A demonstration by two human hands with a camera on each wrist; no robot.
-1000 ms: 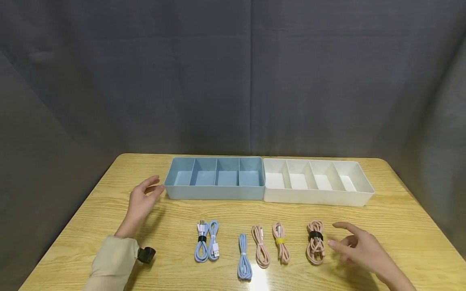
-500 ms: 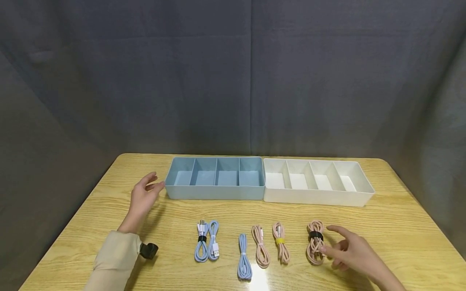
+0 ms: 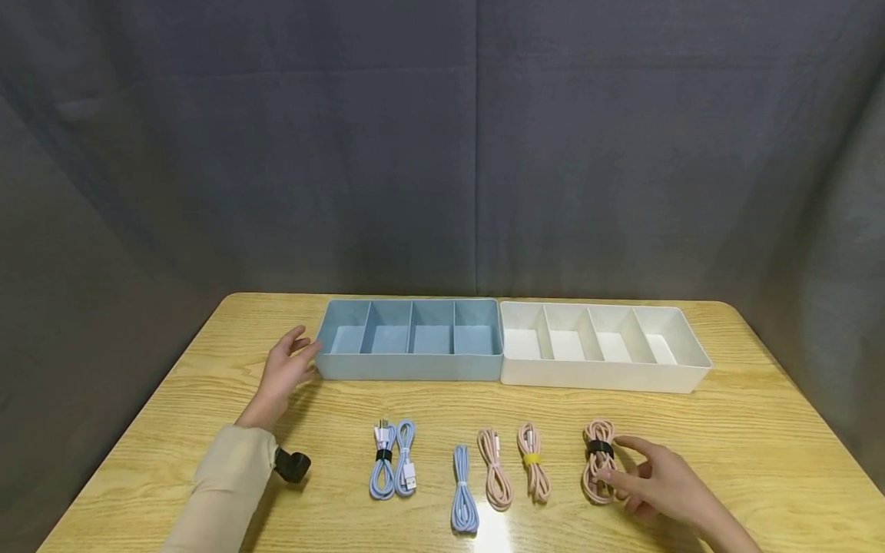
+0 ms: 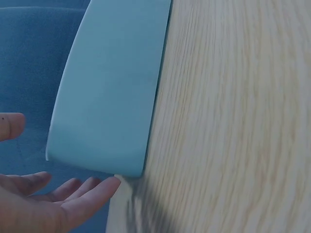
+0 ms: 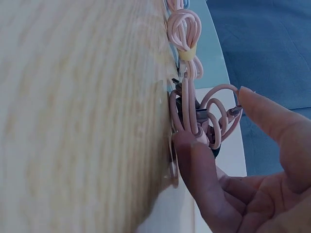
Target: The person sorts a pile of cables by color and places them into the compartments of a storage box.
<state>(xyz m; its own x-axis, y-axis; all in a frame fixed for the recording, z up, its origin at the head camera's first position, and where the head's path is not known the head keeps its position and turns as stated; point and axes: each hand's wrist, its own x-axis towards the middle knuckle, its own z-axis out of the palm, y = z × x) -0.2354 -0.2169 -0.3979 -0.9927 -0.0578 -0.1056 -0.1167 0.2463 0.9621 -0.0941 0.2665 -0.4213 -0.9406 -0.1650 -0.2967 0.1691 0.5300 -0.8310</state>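
My left hand (image 3: 286, 373) is at the left end of the blue divided box (image 3: 408, 367). In the left wrist view, its fingers (image 4: 92, 198) reach close beside the box's end; contact is unclear. My right hand (image 3: 660, 480) is at a coiled pink cable (image 3: 598, 462) bound with a black strap, lying on the table. Thumb and forefinger lie on either side of the coil in the right wrist view, fingertips at or touching the loops, without a visible firm grip. Left of it lie a pink cable with a yellow tie (image 3: 534, 463) and another pink cable (image 3: 495, 470).
A white divided box (image 3: 604, 374) abuts the blue box along the back of the wooden table (image 3: 387, 530). Several coiled blue cables, including a black-strapped one (image 3: 382, 461), one with a USB plug (image 3: 406, 458) and one nearer the front (image 3: 464, 491), lie left of the pink ones. A dark curtain (image 3: 442, 153) hangs behind.
My right hand has moved left to the black-strapped pink cable, its thumb now over the coil. My left hand has shifted slightly right towards the blue box's end. The cables keep their places.
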